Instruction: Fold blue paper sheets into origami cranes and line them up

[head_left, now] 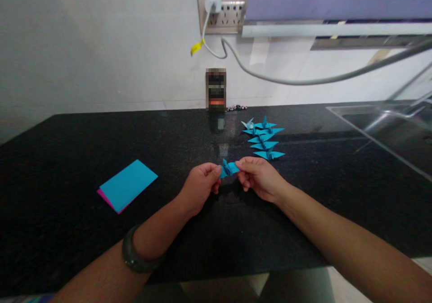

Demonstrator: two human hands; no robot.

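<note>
Between my two hands is a blue origami crane [229, 169], held just above the dark countertop. My left hand [203, 182] pinches one wing between thumb and fingers. The opposite wing is gripped the same way by my right hand [258, 177]. Just beyond my right hand stands a group of several folded paper cranes [265, 143], mostly blue, with a paler one [248, 124] at the back left. To the left lies a stack of blue paper [130, 185], and a pink sheet [107, 200] shows beneath its edge.
The black speckled countertop [189, 244] meets a white tiled wall. A dark box-shaped item [216, 89], partly blurred, leans at the wall with a beaded chain [236, 108] beside it. A metal sink [391, 123] is at the right. Above, a cable [286, 81] hangs from a wall socket [221, 14].
</note>
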